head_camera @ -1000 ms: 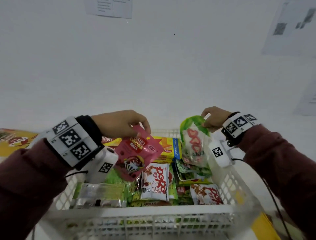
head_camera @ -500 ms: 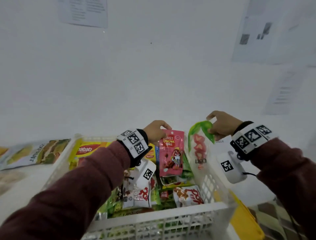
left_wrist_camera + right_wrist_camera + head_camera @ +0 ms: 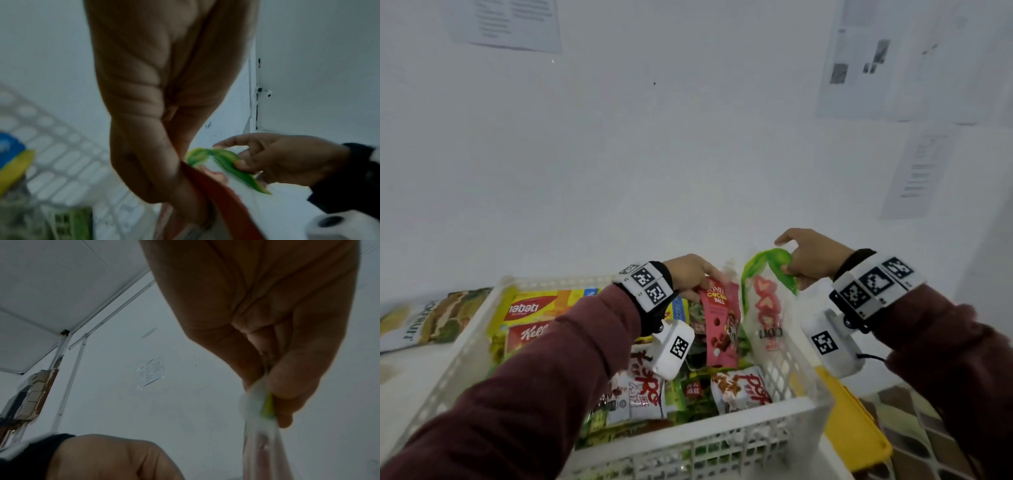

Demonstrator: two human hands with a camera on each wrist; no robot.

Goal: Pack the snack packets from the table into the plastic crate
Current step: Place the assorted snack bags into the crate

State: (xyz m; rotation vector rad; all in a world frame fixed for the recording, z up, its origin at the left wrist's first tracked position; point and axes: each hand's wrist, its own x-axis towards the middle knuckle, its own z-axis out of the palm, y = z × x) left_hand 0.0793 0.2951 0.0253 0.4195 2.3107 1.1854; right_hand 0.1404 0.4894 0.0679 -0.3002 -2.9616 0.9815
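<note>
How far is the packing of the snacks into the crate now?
Mostly done: the crate already holds many packets. In hand: the left hand holds a pink packet, the right hand a green-topped bag, both over the crate. Left: a packet on the table.

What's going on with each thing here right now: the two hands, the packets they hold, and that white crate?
Left hand: pinches the pink packet's top edge.
Pink cocoa ball packet: hangs upright over the crate.
Right hand: pinches the green top of the clear packet.
Clear packet: hangs at the crate's right wall.
White crate: holds many packets.
</note>
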